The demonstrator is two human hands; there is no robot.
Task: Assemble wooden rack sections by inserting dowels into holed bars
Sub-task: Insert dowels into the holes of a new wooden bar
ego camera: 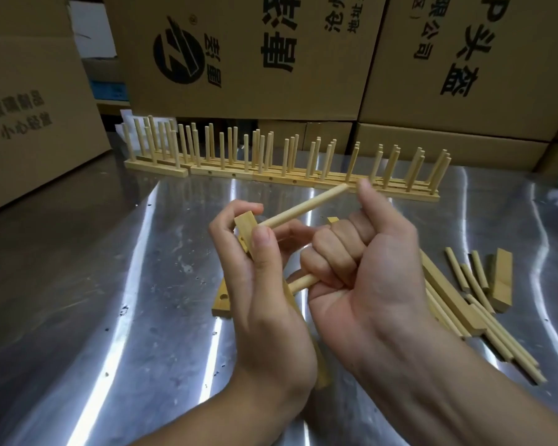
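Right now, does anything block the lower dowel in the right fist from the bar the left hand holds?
Nothing visible does. The lower dowel in the right hand ends beside the bar in the left hand; its hole is hidden.

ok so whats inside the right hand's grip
The right hand is curled round a dowel; only its rounded end sticks out. The rest, and whether more dowels are in there, is covered by the fist.

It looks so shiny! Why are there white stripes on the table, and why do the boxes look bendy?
Head view: the stripes are glare off the metal table; head view again, the wide-angle lens curves the cardboard boxes near the edges.
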